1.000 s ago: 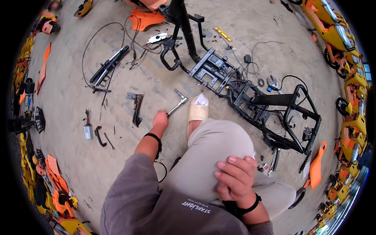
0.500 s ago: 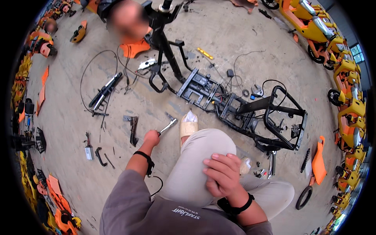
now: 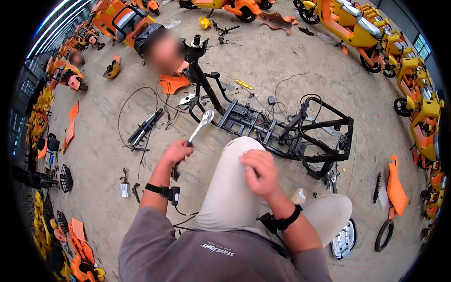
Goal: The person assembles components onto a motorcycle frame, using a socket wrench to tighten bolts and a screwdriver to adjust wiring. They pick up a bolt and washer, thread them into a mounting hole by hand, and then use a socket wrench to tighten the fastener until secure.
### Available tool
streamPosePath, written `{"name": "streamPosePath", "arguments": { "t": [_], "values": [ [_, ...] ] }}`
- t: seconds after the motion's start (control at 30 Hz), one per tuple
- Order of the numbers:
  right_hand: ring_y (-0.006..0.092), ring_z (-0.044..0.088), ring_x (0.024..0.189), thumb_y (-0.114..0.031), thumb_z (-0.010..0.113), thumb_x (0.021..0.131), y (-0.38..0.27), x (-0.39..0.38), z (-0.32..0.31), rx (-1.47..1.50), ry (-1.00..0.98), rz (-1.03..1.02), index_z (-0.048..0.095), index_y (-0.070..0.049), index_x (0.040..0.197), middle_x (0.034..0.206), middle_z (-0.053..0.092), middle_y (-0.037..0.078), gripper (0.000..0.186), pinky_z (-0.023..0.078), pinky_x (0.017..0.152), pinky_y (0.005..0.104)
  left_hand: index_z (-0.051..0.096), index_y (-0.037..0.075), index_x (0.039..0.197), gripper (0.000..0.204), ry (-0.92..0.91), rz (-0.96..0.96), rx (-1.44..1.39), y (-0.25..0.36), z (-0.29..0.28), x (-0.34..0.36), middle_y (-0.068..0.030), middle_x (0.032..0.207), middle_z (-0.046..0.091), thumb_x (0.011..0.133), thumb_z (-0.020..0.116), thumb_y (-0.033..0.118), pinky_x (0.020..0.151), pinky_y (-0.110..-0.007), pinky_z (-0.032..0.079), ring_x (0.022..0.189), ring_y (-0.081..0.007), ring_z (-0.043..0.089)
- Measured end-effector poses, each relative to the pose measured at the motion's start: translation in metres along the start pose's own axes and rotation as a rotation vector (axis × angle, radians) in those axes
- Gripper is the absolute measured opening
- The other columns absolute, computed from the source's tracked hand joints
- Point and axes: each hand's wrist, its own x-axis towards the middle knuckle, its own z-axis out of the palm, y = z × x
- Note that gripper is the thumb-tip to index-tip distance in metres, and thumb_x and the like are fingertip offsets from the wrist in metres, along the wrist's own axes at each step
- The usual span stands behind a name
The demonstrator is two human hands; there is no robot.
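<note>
My left hand (image 3: 178,151) is closed round the dark handle of a ratchet wrench (image 3: 201,127), its shiny head tilted up toward the bare black scooter frame (image 3: 210,91). The wrench is apart from the floor. Partly hidden below that hand, a dark metal bracket (image 3: 175,174) lies on the concrete. My right hand (image 3: 261,173) rests at my raised knee (image 3: 235,164), its fingers loosely bent and slightly blurred, with nothing seen in them. The frame lies across the floor beyond my knees.
Another person (image 3: 162,49) is beyond the frame's front end. Cables, a fork-like black part (image 3: 145,127), a silver box (image 3: 125,190), an orange panel (image 3: 397,188) and a black ring (image 3: 384,236) lie around. Yellow scooters (image 3: 418,101) line the right side.
My left hand has lifted the ratchet wrench, and its head now points up and away. My right hand stays at the knee, its fingers shifted. The view has tilted up, showing more scooters.
</note>
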Motion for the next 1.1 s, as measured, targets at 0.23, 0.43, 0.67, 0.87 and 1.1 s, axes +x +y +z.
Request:
{"name": "streamPosePath", "arguments": {
  "t": [0.23, 0.43, 0.67, 0.87, 1.1],
  "values": [
    [0.0124, 0.063, 0.099, -0.01, 0.061, 0.097, -0.002, 0.053, -0.067, 0.455, 0.084, 0.466, 0.065, 0.001, 0.115, 0.109, 0.071, 0.006, 0.021, 0.051, 0.087, 0.0286, 0.069, 0.005, 0.103, 0.022, 0.087, 0.53, -0.029, 0.21, 0.05, -0.09, 0.0004, 0.074, 0.062, 0.083, 0.072, 0.014, 0.05, -0.024, 0.043, 0.057, -0.0066, 0.054],
    [0.0256, 0.057, 0.121, -0.018, 0.061, 0.099, -0.028, 0.082, -0.131, 1.056, 0.341, 0.27, 0.037, 0.002, 0.14, 0.125, 0.061, 0.018, 0.051, 0.042, 0.106, 0.0401, 0.067, 0.002, 0.111, 0.034, 0.046, 1.143, 0.252, 0.292, 0.163, -0.12, -0.0085, 0.089, 0.063, 0.079, 0.073, 0.009, 0.071, -0.033, 0.051, 0.077, -0.0222, 0.061],
    [0.0155, 0.054, 0.07, -0.016, 0.05, 0.105, 0.034, 0.023, -0.214, 0.902, 0.907, 0.4, 0.051, -0.002, 0.113, 0.076, 0.052, 0.003, 0.017, 0.05, 0.085, 0.0382, 0.062, 0.005, 0.12, 0.044, -0.194, 1.109, 0.373, 0.302, 0.273, -0.093, -0.0181, 0.104, 0.066, 0.077, 0.072, 0.012, 0.082, -0.044, 0.054, 0.095, -0.0379, 0.066],
    [0.0135, 0.051, 0.069, -0.014, 0.053, 0.103, 0.079, -0.019, -0.273, 0.795, 1.227, 0.381, 0.053, -0.006, 0.109, 0.078, 0.051, 0.002, 0.01, 0.05, 0.075, 0.0359, 0.066, -0.002, 0.113, 0.027, -0.315, 0.739, 0.295, 0.305, 0.282, -0.001, -0.0044, 0.085, 0.068, 0.09, 0.068, 0.013, 0.07, -0.029, 0.054, 0.078, -0.0118, 0.065],
    [0.0115, 0.044, 0.062, -0.01, 0.055, 0.1, 0.094, -0.042, -0.29, 0.876, 1.336, 0.704, 0.054, -0.006, 0.104, 0.072, 0.048, -0.001, 0.006, 0.044, 0.071, 0.0344, 0.068, 0.0, 0.112, 0.029, -0.202, 0.607, 0.212, 0.325, 0.27, 0.095, -0.0025, 0.088, 0.068, 0.098, 0.067, 0.026, 0.068, -0.027, 0.053, 0.077, -0.0107, 0.063]
  ]
}}
